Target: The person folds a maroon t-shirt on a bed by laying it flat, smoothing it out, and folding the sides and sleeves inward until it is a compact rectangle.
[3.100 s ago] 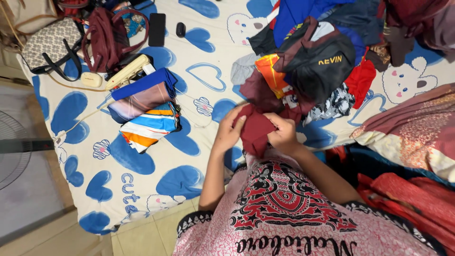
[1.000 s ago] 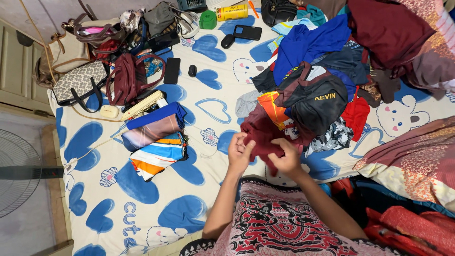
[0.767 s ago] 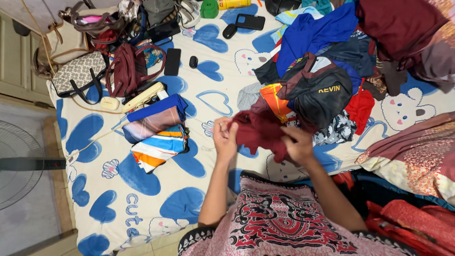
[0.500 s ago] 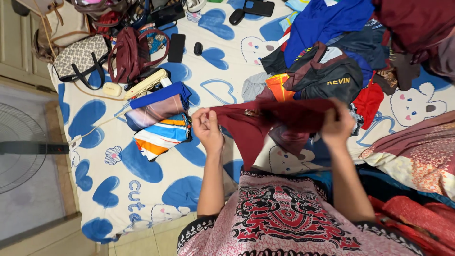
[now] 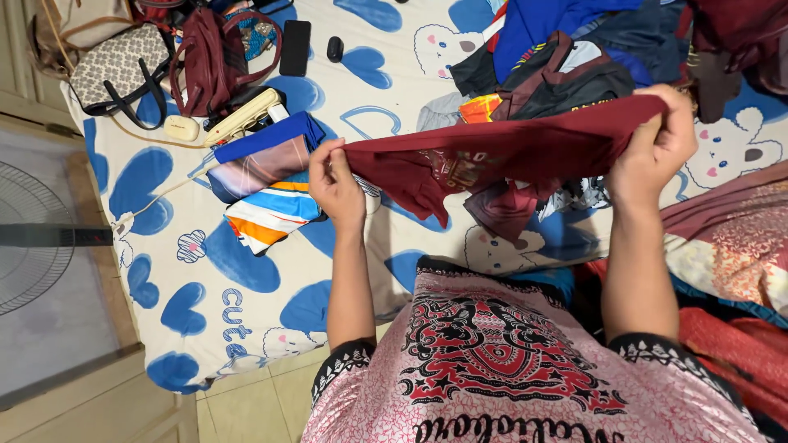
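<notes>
A dark red shirt (image 5: 501, 152) is stretched wide in the air above the bed. My left hand (image 5: 335, 184) pinches its left end and my right hand (image 5: 654, 148) grips its right end. The shirt sags in the middle, with a sleeve hanging down. Beneath and behind it lies a heap of unfolded clothes (image 5: 566, 57) in black, blue, orange and red. Left of my left hand lies a stack of folded clothes (image 5: 264, 184), blue on top and striped at the bottom.
The bed sheet (image 5: 180, 271) is white with blue hearts. Handbags (image 5: 164, 57), a black phone (image 5: 295, 47) and a small dark object sit at the far left corner. A fan (image 5: 29, 238) stands on the floor at left. Patterned bedding (image 5: 726, 238) lies at right.
My hands have pulled apart, spreading the bunched red shirt out wide and lifting it. The right hand moved far to the right and up.
</notes>
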